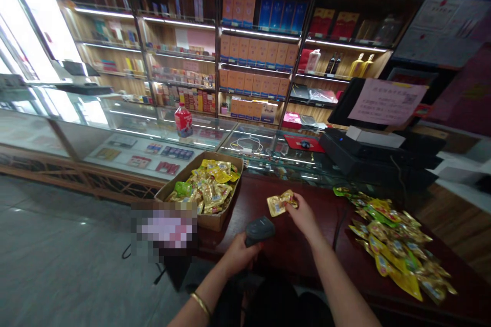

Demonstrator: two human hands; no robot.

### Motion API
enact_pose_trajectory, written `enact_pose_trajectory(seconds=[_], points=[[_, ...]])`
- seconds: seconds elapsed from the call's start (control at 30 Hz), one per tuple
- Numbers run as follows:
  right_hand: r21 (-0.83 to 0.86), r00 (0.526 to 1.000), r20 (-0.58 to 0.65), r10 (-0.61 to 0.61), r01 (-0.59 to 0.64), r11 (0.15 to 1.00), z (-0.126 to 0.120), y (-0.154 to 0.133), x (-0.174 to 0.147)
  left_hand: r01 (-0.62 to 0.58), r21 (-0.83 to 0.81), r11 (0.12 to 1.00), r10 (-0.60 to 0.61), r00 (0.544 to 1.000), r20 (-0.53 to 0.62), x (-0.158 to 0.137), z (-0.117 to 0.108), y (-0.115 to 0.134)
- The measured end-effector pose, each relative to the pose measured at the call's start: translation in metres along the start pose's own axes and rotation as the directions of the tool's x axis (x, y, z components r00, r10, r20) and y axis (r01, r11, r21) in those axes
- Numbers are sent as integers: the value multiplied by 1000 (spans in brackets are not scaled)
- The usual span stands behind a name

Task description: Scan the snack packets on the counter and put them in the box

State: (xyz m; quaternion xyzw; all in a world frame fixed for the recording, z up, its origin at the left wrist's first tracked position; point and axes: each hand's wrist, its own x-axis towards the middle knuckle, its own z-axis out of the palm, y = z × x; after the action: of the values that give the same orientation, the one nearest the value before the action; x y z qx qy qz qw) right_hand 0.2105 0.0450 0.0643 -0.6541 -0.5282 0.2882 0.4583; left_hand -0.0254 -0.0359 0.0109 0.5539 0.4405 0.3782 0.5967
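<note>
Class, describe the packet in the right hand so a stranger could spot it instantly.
Start at the dark red table, between the open cardboard box on the left and the heap of packets on the right. There, the right hand pinches a small gold packet. Others nearby share its gold colour, but it alone is held.

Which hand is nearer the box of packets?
Left. The left hand, gripping a scanner, is off the near right corner of the box; the right hand, holding a packet, is farther right.
</note>
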Motion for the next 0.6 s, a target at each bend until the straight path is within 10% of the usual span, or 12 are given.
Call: enact_pose_trajectory(seconds=[0.17,0.4,0.5,0.6], points=[[384,976,205,79,-155,910,73,-69,40,7,-99,995,-9,1000,-26,3,0,-5],[357,914,405,25,-184,916,186,-150,75,56,-84,995,-63,994,-87,6,-2,-9],[228,948,310,74,-150,962,176,-127,90,54,-72,996,-62,991,-119,6,-3,-9],[32,988,84,133,-136,990,116,-73,105,35,-43,998,-39,994,-107,6,-5,-6]])
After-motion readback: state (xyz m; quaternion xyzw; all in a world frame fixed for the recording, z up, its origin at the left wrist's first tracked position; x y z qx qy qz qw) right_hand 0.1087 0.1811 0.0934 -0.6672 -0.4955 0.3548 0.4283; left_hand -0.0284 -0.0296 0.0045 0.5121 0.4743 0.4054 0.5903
